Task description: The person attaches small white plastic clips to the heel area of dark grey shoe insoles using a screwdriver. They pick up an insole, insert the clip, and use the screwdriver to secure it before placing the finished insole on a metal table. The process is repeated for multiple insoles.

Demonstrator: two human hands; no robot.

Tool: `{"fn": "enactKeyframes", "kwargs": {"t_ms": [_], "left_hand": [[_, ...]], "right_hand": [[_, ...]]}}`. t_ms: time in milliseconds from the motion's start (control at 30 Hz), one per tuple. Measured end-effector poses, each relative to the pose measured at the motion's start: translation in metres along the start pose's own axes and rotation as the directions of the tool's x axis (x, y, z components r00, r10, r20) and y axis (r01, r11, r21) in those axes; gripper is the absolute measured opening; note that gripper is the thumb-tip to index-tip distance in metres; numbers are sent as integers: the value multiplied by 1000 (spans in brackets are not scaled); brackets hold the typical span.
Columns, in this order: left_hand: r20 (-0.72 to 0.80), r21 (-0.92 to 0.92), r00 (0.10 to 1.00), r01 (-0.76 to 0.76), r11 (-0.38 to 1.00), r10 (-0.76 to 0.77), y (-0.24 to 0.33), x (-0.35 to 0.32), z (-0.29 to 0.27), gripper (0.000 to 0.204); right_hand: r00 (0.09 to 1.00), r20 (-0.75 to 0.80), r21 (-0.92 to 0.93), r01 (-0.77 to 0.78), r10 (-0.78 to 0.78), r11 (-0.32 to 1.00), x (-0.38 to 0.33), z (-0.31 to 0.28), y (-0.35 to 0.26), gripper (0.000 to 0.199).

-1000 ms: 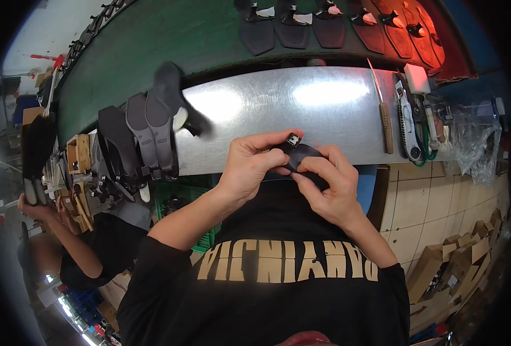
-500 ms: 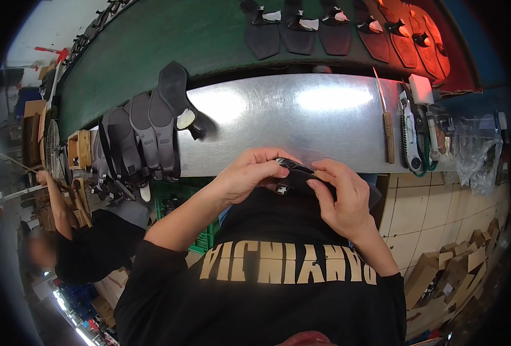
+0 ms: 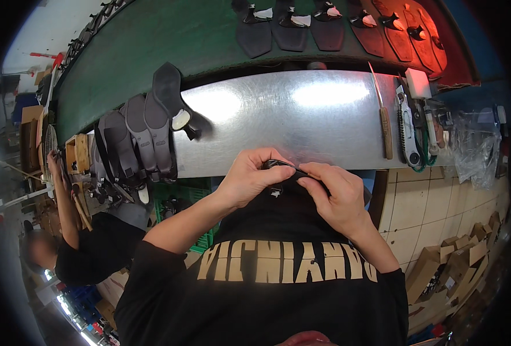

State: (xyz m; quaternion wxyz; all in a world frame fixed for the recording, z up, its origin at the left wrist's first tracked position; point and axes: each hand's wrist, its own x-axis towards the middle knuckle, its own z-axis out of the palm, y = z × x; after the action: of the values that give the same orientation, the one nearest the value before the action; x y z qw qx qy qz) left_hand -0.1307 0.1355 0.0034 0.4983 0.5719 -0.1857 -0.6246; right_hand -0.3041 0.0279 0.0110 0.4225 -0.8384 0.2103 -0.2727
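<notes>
In front of my chest, at the near edge of the metal bench, I hold a dark sandal sole with a glossy black strap [image 3: 273, 164]. My left hand [image 3: 248, 180] is closed on its left side, thumb pressed on the strap. A small pale tab [image 3: 275, 194] shows below those fingers. On the other side my right hand [image 3: 341, 193] pinches the strap between thumb and fingers, close to the left thumb. Much of the piece is hidden by my hands and blends with my black shirt.
On the metal worktop [image 3: 278, 121] several grey sandal soles [image 3: 134, 130] overlap at left. An awl [image 3: 386, 127], a utility knife [image 3: 406, 124] and a plastic bag [image 3: 477, 144] lie at right. More strapped soles [image 3: 293, 29] line the green surface. Another person's arm [image 3: 65, 199] is at far left.
The strap has turned in my hands, and my thumbs have come closer together on it. The other person's hand at left has moved down and to the right.
</notes>
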Motion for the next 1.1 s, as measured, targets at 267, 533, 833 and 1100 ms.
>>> {"fn": "enactKeyframes", "kwargs": {"t_ms": [267, 533, 833, 1100], "left_hand": [[-20, -12, 996, -92, 996, 91, -4, 1, 9, 7], [-111, 147, 929, -336, 930, 353, 14, -8, 14, 8], [-369, -469, 930, -189, 863, 4, 2, 3, -25, 36], [-33, -814, 969, 116, 570, -245, -10, 10, -20, 42]], "right_hand": [[998, 4, 46, -63, 63, 997, 6, 0, -3, 10], [973, 227, 45, -46, 35, 998, 35, -28, -1, 12], [926, -376, -627, -217, -47, 748, 51, -55, 98, 38], [927, -273, 5, -267, 259, 964, 20, -28, 54, 21]]}}
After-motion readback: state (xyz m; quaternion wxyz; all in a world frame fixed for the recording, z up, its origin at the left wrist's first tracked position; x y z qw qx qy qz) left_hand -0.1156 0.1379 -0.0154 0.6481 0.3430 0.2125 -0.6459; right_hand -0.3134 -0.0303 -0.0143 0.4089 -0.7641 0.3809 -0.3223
